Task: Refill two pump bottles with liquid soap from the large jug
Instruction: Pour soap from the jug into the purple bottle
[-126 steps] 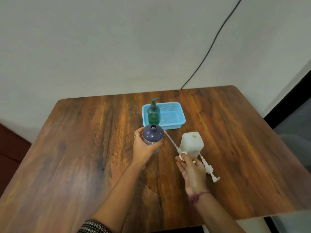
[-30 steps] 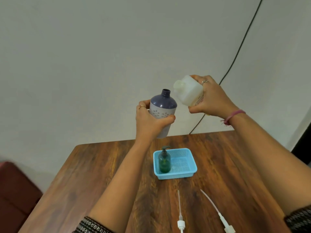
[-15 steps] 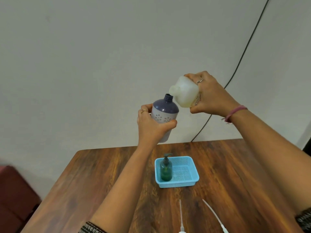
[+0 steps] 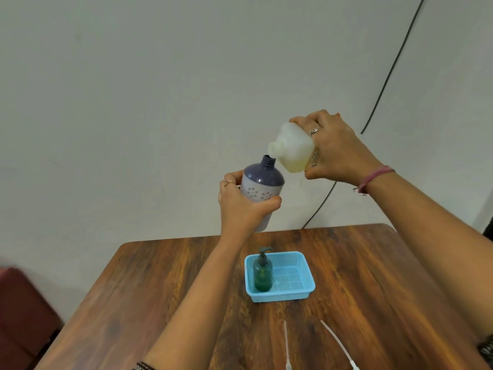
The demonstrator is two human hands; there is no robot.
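The left hand [image 4: 241, 206] was wrapped round the lower body of a round purple plastic bottle with a flower print [image 4: 262, 182], holding it upright and uncapped, raised above the brown wooden table [image 4: 373, 276]. The right hand [image 4: 338, 150] gripped a translucent white square jug of yellowish soap [image 4: 293, 148], tipped so its mouth sat just beside the bottle's neck. A green pump bottle [image 4: 262, 272] stood in a light blue mesh basket [image 4: 298, 292]; two white pump tubes [image 4: 286, 343] lay nearer

Purple bottle [image 4: 262, 182]: uncapped, upright, held aloft. White jug [image 4: 294, 148]: tilted, mouth over bottle's neck. Green pump bottle [image 4: 262, 273]: upright in basket [image 4: 306, 289].
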